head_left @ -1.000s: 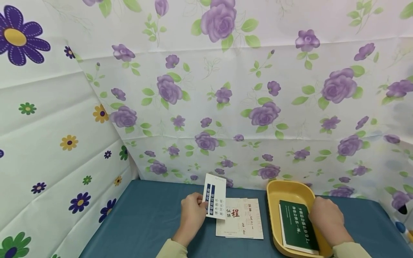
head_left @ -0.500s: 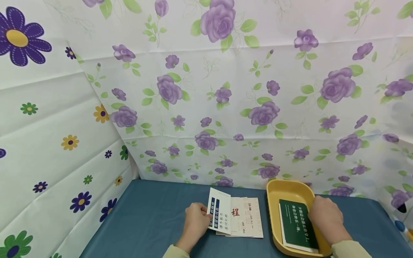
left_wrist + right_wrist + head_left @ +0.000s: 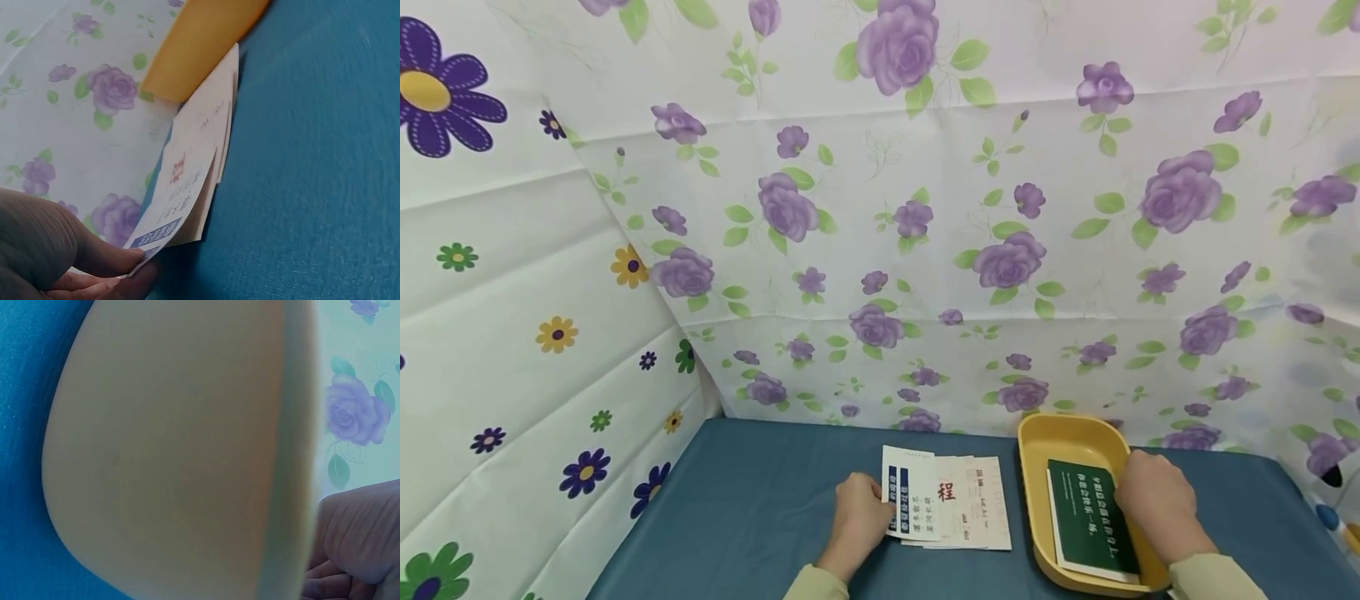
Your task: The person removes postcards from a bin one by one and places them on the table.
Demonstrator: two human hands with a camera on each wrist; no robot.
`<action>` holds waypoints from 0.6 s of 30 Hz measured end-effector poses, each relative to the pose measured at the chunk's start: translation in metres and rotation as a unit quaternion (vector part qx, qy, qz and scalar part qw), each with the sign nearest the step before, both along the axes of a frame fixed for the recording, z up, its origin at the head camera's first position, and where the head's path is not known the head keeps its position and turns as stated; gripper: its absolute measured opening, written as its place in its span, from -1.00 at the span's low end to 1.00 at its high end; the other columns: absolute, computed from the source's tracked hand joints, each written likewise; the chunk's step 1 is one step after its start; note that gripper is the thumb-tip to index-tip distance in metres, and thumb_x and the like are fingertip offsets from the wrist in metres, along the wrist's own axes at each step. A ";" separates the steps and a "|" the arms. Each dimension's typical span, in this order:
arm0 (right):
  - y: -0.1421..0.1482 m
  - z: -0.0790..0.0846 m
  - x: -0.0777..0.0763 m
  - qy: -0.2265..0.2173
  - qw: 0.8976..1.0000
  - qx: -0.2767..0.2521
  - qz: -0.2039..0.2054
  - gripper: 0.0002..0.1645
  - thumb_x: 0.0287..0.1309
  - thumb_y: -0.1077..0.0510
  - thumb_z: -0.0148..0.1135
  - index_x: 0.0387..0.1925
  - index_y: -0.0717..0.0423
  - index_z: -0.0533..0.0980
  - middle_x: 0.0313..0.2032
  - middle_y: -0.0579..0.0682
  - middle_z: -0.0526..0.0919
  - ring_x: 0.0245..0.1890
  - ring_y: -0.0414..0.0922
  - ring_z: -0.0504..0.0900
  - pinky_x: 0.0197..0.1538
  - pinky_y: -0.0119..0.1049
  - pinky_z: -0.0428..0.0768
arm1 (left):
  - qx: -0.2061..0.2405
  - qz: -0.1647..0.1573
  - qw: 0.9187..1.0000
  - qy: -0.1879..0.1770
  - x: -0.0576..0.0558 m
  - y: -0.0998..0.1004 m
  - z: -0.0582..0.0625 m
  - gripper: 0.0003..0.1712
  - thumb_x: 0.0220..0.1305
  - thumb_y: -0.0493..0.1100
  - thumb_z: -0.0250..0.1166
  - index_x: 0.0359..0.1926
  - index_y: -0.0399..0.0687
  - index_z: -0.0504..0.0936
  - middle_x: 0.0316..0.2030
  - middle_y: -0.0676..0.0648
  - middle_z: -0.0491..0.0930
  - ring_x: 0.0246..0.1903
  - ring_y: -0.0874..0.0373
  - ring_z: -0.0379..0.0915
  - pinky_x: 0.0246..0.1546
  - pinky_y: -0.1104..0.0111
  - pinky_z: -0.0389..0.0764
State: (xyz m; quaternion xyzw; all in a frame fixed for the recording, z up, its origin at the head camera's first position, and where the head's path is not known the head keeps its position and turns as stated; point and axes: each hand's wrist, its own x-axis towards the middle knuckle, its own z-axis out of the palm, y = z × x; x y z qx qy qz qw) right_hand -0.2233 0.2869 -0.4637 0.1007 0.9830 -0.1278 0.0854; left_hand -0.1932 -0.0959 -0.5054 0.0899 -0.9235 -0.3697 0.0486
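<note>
Card (image 3: pixel 913 492) pinched in left hand (image 3: pixel 859 517), overlapping pale cards (image 3: pixel 974 510); right hand (image 3: pixel 1159 504) gripping yellow tray (image 3: pixel 1071 440).

The white card (image 3: pixel 917 487) covers the nine-o'clock side of the cream cards (image 3: pixel 976 508); the yellow tray (image 3: pixel 1071 437), its three-o'clock rim part-hidden by the right hand (image 3: pixel 1157 504), blurs in the right wrist view.

My right hand (image 3: pixel 361 540) curls its fingers at the edge of a tan tray (image 3: pixel 169 456), whose blurred wall looms beside it. Above my hand shows rose-printed cloth (image 3: pixel 357 412); across the tray from it lies a blue surface (image 3: pixel 22 487).
</note>
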 end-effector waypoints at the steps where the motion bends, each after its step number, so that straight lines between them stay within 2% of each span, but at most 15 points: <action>1: 0.001 0.001 0.000 -0.002 1.000 0.002 0.000 -0.74 0.02 0.28 0.19 -0.28 0.44 0.49 -0.54 0.18 0.57 -0.57 0.04 0.55 -0.59 -0.03 0.48 | -0.006 -0.001 1.000 0.004 -0.001 0.001 -0.002 -0.57 -0.13 -0.38 0.36 -0.85 -0.01 0.31 -0.87 0.10 0.16 -0.86 0.28 0.05 -0.84 0.44 0.09; 3: 0.002 0.001 -0.001 -0.005 1.000 0.005 -0.003 -0.72 0.03 0.26 0.20 -0.27 0.44 0.49 -0.53 0.18 0.57 -0.56 0.05 0.55 -0.58 -0.02 0.48 | -0.016 -0.001 1.000 0.013 -0.003 0.003 -0.004 -0.50 -0.14 -0.41 0.30 -0.88 0.04 0.20 -0.90 0.13 0.04 -0.87 0.28 -0.08 -0.85 0.45 -0.01; 5: 0.001 0.001 -0.001 -0.007 1.000 0.006 -0.004 -0.72 0.03 0.26 0.21 -0.27 0.44 0.49 -0.53 0.18 0.57 -0.56 0.06 0.55 -0.58 -0.02 0.48 | -0.026 0.003 1.000 0.014 -0.003 0.003 -0.006 -0.48 -0.16 -0.42 0.27 -0.88 0.07 0.15 -0.90 0.14 0.01 -0.87 0.28 -0.12 -0.85 0.44 -0.04; 11: 0.001 -0.001 -0.001 -0.006 1.000 0.007 -0.002 -0.73 0.03 0.26 0.20 -0.27 0.43 0.50 -0.52 0.20 0.58 -0.54 0.08 0.56 -0.58 0.00 0.48 | -0.048 0.012 0.999 -0.007 -0.002 0.003 -0.008 -0.47 -0.17 -0.40 0.26 -0.88 0.11 0.12 -0.91 0.15 0.03 -0.90 0.29 -0.06 -0.88 0.43 -0.03; 18: 0.001 -0.001 -0.001 -0.003 1.000 0.006 0.002 -0.73 0.03 0.27 0.20 -0.26 0.44 0.49 -0.52 0.20 0.58 -0.55 0.08 0.56 -0.58 -0.01 0.49 | -0.072 0.005 0.997 -0.002 0.001 0.003 -0.007 -0.44 -0.19 -0.40 0.27 -0.88 0.12 0.07 -0.90 0.14 0.00 -0.88 0.28 -0.07 -0.85 0.42 -0.02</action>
